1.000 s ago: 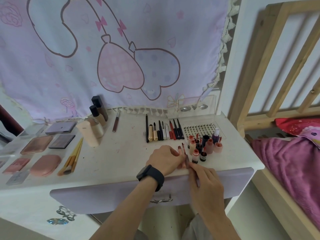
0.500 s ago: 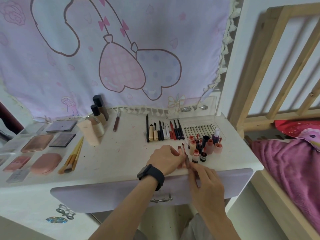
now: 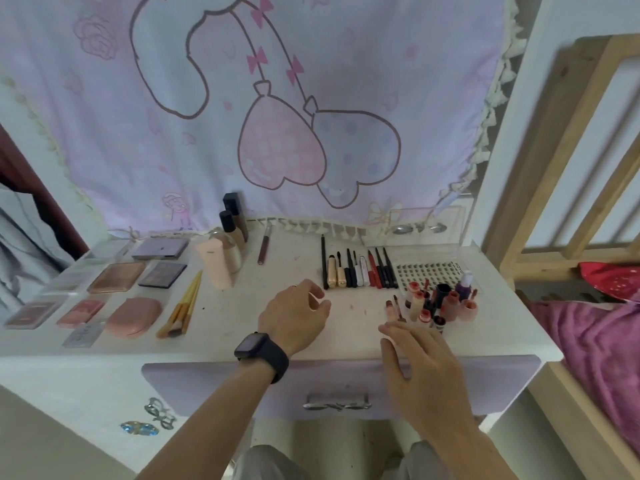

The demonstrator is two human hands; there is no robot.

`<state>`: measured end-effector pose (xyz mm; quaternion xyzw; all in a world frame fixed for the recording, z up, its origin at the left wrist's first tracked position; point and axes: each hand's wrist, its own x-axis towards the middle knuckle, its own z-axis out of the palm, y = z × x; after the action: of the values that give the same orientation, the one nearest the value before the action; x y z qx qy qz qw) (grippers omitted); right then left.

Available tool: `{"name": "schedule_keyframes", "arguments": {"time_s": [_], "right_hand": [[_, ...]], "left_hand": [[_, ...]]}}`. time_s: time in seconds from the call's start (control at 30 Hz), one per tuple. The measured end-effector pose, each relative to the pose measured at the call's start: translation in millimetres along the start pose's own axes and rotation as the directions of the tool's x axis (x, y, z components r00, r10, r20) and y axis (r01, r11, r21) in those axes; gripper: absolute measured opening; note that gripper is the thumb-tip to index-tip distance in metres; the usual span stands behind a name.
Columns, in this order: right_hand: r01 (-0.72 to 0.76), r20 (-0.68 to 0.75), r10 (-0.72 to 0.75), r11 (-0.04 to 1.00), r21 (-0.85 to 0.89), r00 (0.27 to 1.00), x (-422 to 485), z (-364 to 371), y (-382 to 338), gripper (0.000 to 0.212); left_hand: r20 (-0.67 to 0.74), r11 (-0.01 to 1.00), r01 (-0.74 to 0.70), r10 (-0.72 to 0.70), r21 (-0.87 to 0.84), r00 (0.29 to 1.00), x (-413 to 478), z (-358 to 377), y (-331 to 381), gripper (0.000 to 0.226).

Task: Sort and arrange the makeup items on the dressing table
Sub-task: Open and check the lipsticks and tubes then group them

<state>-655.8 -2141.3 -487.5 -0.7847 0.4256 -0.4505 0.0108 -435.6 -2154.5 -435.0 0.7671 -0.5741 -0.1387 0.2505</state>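
On the white dressing table (image 3: 242,327), my left hand (image 3: 294,317) hovers near the middle with loosely curled fingers, holding nothing. My right hand (image 3: 415,355) lies at the front edge, fingers relaxed, just below two slim lip sticks (image 3: 394,308) lying on the table. A cluster of small lip bottles (image 3: 440,303) stands right of them. A row of pencils and mascaras (image 3: 360,270) lies behind. Palettes (image 3: 117,277) and a pink compact (image 3: 133,317) are laid out at the left, beside yellow brushes (image 3: 181,306). Foundation bottles (image 3: 228,251) stand at the back.
A purple drawer front (image 3: 339,386) with a bow handle sits under the table edge. A clear box with a sheet of lash clusters (image 3: 427,271) is at the back right. A wooden bed frame (image 3: 540,168) with pink bedding (image 3: 602,348) stands to the right. A printed curtain hangs behind.
Both hands held the slim lip sticks together before; now they have let go and moved apart, the left one leftward, the right one back toward the edge. The sticks lie on the table.
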Motion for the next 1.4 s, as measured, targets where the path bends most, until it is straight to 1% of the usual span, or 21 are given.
{"name": "schedule_keyframes", "arguments": {"time_s": [0.07,0.13,0.2,0.27,0.4,0.5,0.67,0.77,0.87,0.93,1.0,1.03,1.13,1.2,1.27,1.4], "right_hand": [[0.061,0.059,-0.06,0.998,-0.019,0.996,13,14,-11,0.022],[0.083,0.154,-0.073,0.995,-0.059,0.985,27,32,-22,0.024],[0.057,0.268,-0.022,0.991,-0.122,0.963,42,49,-33,0.029],[0.056,0.339,0.014,0.979,-0.197,0.941,53,63,-39,0.035],[0.072,0.514,0.048,0.975,-0.21,0.856,53,82,-33,0.051],[0.064,0.518,0.054,0.976,-0.207,0.853,47,86,-27,0.055],[0.045,0.526,0.077,0.975,-0.217,0.847,50,87,-29,0.057],[0.041,0.539,0.078,0.978,-0.206,0.839,50,86,-28,0.057],[0.046,0.545,0.081,0.975,-0.215,0.834,50,86,-28,0.058],[0.047,0.538,0.086,0.973,-0.228,0.839,50,86,-29,0.058],[0.056,0.541,0.085,0.969,-0.24,0.837,49,86,-29,0.058],[0.06,0.54,0.085,0.968,-0.245,0.837,49,86,-28,0.058],[0.066,0.541,0.086,0.964,-0.257,0.837,48,86,-29,0.057],[0.073,0.543,0.083,0.963,-0.259,0.835,48,86,-28,0.056],[0.078,0.535,0.078,0.962,-0.262,0.841,48,86,-26,0.056],[0.075,0.519,0.074,0.962,-0.261,0.852,47,84,-28,0.055]], "left_hand": [[-0.029,0.996,-0.013,0.016,0.087,0.999,8,-8,-16,0.028],[-0.032,0.986,-0.021,0.026,0.163,0.999,20,-12,-30,0.033],[-0.027,0.972,-0.026,0.033,0.232,0.999,32,-12,-39,0.037],[-0.029,0.955,-0.041,0.052,0.294,0.998,44,-10,-44,0.041],[-0.023,0.928,-0.062,0.076,0.366,0.997,69,-4,-47,0.046],[-0.014,0.913,-0.048,0.058,0.404,0.998,89,-3,-52,0.046],[-0.004,0.877,0.038,-0.042,0.478,0.999,112,-7,-62,0.04],[0.001,0.855,0.093,-0.109,0.511,0.994,115,-9,-63,0.042],[-0.083,0.791,0.111,-0.077,0.601,0.994,112,-9,-59,0.034],[-0.084,0.754,0.098,-0.057,0.65,0.995,107,-11,-53,0.026],[-0.066,0.743,0.085,-0.054,0.664,0.996,101,-13,-50,0.022],[-0.067,0.748,0.083,-0.052,0.659,0.996,97,-14,-49,0.021],[-0.085,0.803,0.093,-0.053,0.589,0.995,83,-20,-45,0.017],[-0.037,0.825,0.058,-0.045,0.562,0.998,72,-25,-44,0.015],[-0.015,0.838,0.06,-0.062,0.543,0.998,58,-30,-45,0.009],[-0.067,0.874,0.103,-0.081,0.474,0.994,27,-35,-52,0.013]]}}
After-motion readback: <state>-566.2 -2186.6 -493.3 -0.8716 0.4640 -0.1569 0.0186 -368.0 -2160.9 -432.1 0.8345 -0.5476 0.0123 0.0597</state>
